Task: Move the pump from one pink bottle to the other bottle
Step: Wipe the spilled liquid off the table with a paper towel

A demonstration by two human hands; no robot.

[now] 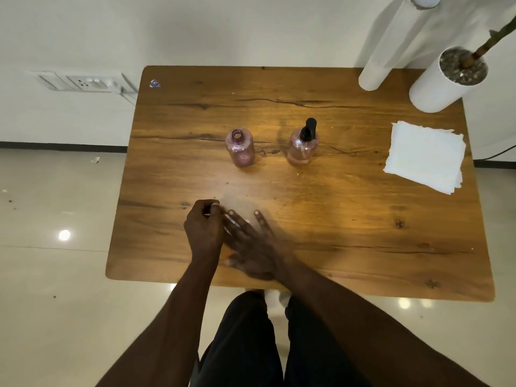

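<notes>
Two clear pink bottles stand upright in the middle of the wooden table [363, 233]. The left bottle [240, 149] has an open neck with no cap. The right bottle [302, 148] carries the black pump [308, 129] on its neck. Both of my hands are near the table's front edge, well short of the bottles. My left hand [203, 227] is curled, its fingers closed, and I cannot see anything in it. My right hand [251, 241] lies flat with its fingers spread, blurred by motion, touching the left hand's fingers.
A stack of white paper napkins [424, 157] lies at the right side of the table. A white plant pot [446, 79] and a white tube [391, 43] stand at the back right corner. A small sticker [154, 83] marks the back left corner.
</notes>
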